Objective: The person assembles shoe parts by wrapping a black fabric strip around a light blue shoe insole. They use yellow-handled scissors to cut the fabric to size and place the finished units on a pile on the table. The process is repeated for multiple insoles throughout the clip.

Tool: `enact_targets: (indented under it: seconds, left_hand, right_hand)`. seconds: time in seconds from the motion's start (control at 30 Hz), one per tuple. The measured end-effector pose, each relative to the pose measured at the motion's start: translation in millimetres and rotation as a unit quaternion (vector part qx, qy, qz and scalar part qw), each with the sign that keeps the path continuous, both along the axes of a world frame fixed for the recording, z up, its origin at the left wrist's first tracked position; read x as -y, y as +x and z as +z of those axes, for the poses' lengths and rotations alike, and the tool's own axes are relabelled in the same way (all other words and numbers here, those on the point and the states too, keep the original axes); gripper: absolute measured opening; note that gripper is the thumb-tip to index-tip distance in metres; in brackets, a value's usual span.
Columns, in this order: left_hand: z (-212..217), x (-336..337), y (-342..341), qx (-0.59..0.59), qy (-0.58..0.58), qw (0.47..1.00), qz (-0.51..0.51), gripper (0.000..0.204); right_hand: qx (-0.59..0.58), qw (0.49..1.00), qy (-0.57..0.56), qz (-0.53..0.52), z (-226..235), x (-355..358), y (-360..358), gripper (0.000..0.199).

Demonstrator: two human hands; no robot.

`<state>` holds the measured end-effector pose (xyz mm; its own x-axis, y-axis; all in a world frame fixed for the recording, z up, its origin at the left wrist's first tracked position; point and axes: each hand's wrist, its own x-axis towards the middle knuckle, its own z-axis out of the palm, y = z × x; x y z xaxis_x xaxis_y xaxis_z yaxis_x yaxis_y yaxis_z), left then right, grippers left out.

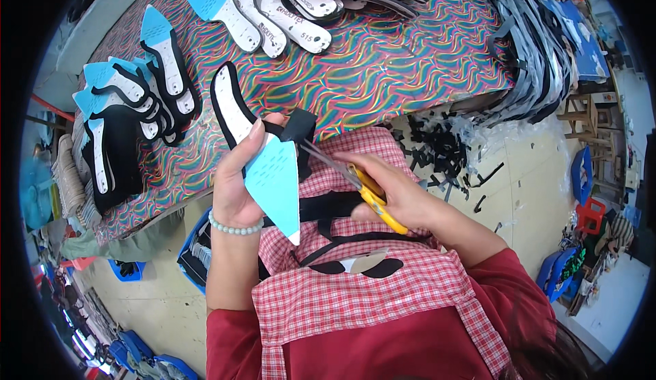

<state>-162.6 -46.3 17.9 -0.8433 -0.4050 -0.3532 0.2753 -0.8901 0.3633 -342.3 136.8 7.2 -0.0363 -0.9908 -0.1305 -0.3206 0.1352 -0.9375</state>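
Left hand [236, 178] clasps pointed blue-and-white insole [272, 175]; right hand [400, 195], yellow-handled metal scissors [373, 199].
Black fabric strip [298, 126] seems attached, not yet cut.

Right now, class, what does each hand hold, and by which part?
The left hand holds the blue-and-white insole-shaped piece near where white meets blue; the right hand holds the scissors by their yellow handles.

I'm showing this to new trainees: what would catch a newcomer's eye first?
Probably the yellow-handled scissors in the right hand, pointing toward the turquoise-tipped insole in the left hand, near the centre. Beyond lies the wavy multicoloured tablecloth; black scraps litter the floor to the right.
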Motion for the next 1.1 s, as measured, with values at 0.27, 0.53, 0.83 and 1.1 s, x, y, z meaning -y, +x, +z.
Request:
enact_targets:
  seconds: [0.27, 0.53, 0.83, 1.1]
  left_hand:
    - [5.0, 5.6, -7.3, 0.003, 0.004, 1.000, -0.031, 0.034]
    - [7.2, 8.8, -20.2, 0.173, -0.300, 0.937, 0.050, 0.031]
    - [28.8, -11.8, -41.4, 0.143, -0.370, 0.896, 0.202, 0.098]
    - [65.4, -3.6, -6.7, -0.169, -0.395, 0.899, 0.088, 0.098]
  right_hand:
    - [-0.176, 0.980, -0.091, -0.001, 6.2, 19.3, -29.4, 0.078]
    - [-0.422, 0.877, -0.110, -0.200, 17.1, 47.2, -115.1, 0.040]
    - [-0.125, 0.976, -0.174, -0.029, -3.8, 77.5, -11.1, 0.025]
    - [0.395, 0.891, 0.204, 0.091, -12.0, 59.0, 19.3, 0.037]
